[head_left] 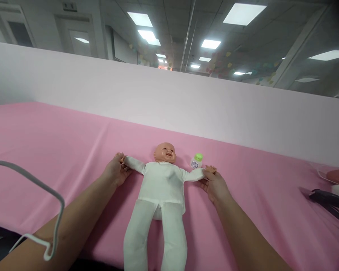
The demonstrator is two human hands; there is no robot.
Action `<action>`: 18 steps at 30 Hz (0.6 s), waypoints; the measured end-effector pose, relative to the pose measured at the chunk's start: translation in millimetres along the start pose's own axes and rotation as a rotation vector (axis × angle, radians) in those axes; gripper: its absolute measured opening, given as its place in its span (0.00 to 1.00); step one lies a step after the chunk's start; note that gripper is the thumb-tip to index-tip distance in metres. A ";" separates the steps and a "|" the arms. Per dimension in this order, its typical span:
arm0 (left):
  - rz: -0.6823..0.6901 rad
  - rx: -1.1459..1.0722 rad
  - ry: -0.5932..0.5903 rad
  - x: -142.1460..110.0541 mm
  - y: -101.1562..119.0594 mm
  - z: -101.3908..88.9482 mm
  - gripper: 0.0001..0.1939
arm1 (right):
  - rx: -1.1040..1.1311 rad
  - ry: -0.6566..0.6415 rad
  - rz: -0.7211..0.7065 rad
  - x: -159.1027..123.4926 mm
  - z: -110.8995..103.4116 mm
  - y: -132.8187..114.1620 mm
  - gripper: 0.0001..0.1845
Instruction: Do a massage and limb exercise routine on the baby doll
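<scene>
Doll [165, 184] on pink sheet [59, 131], green-capped bottle [196, 162] nearby, white wire [51, 189] before left forearm [84, 201]

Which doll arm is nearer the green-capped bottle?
The arm in the person's right hand: the bottle is just beyond it. The other arm, in the left hand, is across the doll's torso.

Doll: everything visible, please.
The doll lies on its back on pink cloth, head toward a white panel, legs slightly parted and pointing toward the camera; the lower frame edge cuts off its feet. Bald, glossy, plastic-looking head, skin-toned like the small hands. Torso, arms and legs look like white fabric. Both arms are spread wide: the left hand holds one near its end, the right hand the other around the wrist.
</scene>
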State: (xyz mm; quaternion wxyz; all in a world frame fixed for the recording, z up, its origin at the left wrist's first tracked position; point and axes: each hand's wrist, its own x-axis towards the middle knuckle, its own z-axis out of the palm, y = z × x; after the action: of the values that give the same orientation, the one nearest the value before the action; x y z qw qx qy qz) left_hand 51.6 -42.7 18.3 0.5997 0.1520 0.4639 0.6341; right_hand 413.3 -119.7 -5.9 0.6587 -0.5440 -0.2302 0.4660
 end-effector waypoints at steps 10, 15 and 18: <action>0.670 0.652 -0.453 -42.0 -21.5 1.9 0.21 | -0.418 -0.354 -0.683 -51.2 26.6 3.4 0.35; 0.849 1.160 -0.730 -59.2 -22.6 1.3 0.20 | -0.875 -0.623 -1.004 -72.6 34.0 1.9 0.22; 0.951 1.284 -0.871 -61.7 -19.5 1.1 0.19 | -1.004 -0.692 -1.128 -76.6 35.8 -2.1 0.24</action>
State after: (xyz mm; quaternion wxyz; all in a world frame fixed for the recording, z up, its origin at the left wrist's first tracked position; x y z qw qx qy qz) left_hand 79.0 -100.7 26.3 0.1971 0.8584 0.3486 0.3207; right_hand 349.8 -167.8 22.5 0.3642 -0.4021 -0.8386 0.0484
